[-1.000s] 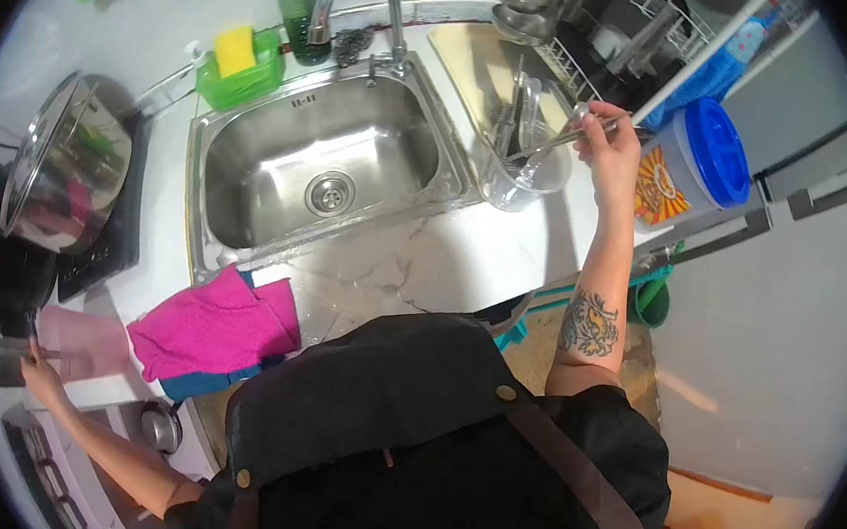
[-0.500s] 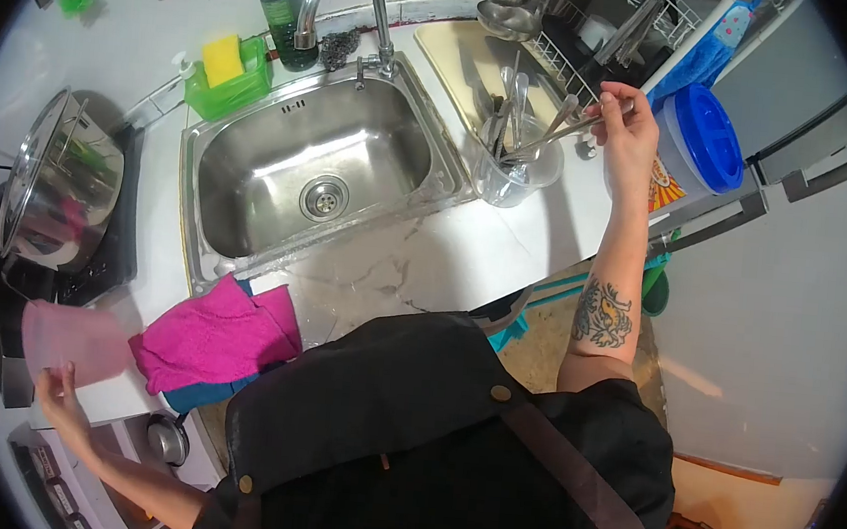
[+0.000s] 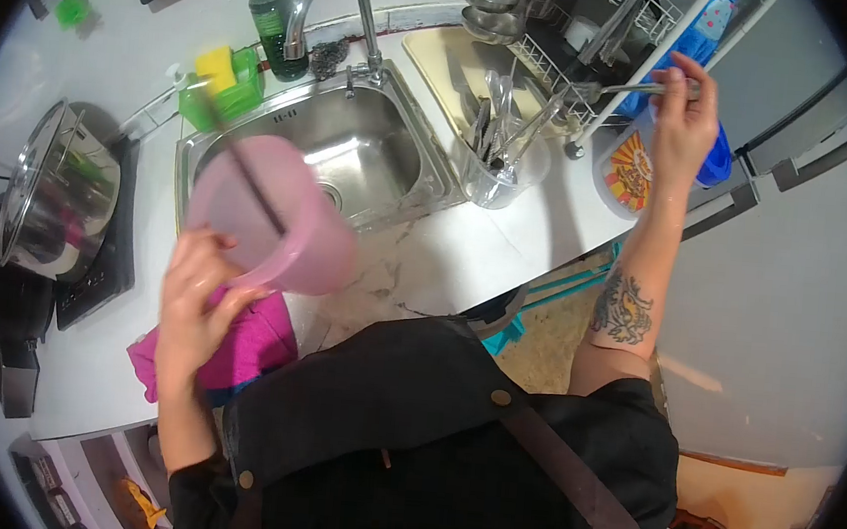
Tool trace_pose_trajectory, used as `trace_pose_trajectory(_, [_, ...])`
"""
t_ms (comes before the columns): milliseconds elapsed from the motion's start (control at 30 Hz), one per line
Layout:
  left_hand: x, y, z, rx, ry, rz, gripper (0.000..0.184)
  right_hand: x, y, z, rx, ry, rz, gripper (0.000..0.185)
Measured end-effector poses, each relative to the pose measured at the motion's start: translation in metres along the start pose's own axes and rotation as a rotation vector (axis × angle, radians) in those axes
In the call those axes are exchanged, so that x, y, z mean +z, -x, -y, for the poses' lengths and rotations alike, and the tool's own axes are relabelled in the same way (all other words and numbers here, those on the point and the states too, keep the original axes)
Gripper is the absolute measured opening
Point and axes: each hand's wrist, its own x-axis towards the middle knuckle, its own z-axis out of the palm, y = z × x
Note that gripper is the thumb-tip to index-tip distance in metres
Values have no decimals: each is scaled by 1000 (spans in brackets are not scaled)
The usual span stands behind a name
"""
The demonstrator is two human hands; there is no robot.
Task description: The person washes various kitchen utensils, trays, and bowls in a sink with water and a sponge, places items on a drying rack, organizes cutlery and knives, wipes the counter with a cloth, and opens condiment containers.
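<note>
My left hand [image 3: 197, 292] grips the rim of a translucent pink plastic container [image 3: 320, 246], tilted over the sink's [image 3: 409, 199] front edge. A long thin utensil [image 3: 251, 181], blurred, sticks out of the container; its kind is unclear. Up at the right, my right hand [image 3: 687, 116] pinches the handle of a metal fork [image 3: 636, 88], its tines pointing left. Below and left of the fork, a clear plastic tub [image 3: 494, 192] on the counter holds several pieces of cutlery. A magenta cloth [image 3: 253, 341] lies under my left forearm, partly hidden.
A faucet [image 3: 363, 21], a green dish-soap bottle [image 3: 272, 19] and a green caddy [image 3: 243, 91] with a yellow sponge line the sink's back. A steel pot [image 3: 71, 187] stands left. A cutting board [image 3: 439, 67], dish rack [image 3: 549, 66] and blue-lidded tub [image 3: 615, 175] are right.
My left hand has brought the pink container up and right from the counter's left end to the sink's front. My right hand has moved up and right with the fork, away from the cutlery tub.
</note>
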Motion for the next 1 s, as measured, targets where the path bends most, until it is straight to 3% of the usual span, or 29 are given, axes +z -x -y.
trace_pose_trajectory(133, [32,-8,9,121,34,43,26,3,-4,4,-35,-30,-31,16])
trace_pose_trajectory(367, [26,-7,10,89,4,37,26,4,0,-8,117,-145,13,16])
trace_pose_trajectory(467, [23,2,11,85,-7,64,25,5,6,-11,166,-85,132,15])
trace_pose_trajectory(633, [19,11,7,-11,35,56,25,22,34,-40,450,100,502,15])
trace_pose_trajectory(667, [19,12,6,-6,38,58,25,26,42,-45,510,83,487,15])
trace_pose_trajectory(767, [20,13,6,-23,30,60,24,23,45,-60,351,348,471,28])
trace_pose_trajectory(900, [21,15,5,-41,35,64,24,23,33,-56,347,506,511,36])
trace_pose_trajectory(1000, [22,16,6,-38,31,60,23,26,20,-49,419,666,676,47])
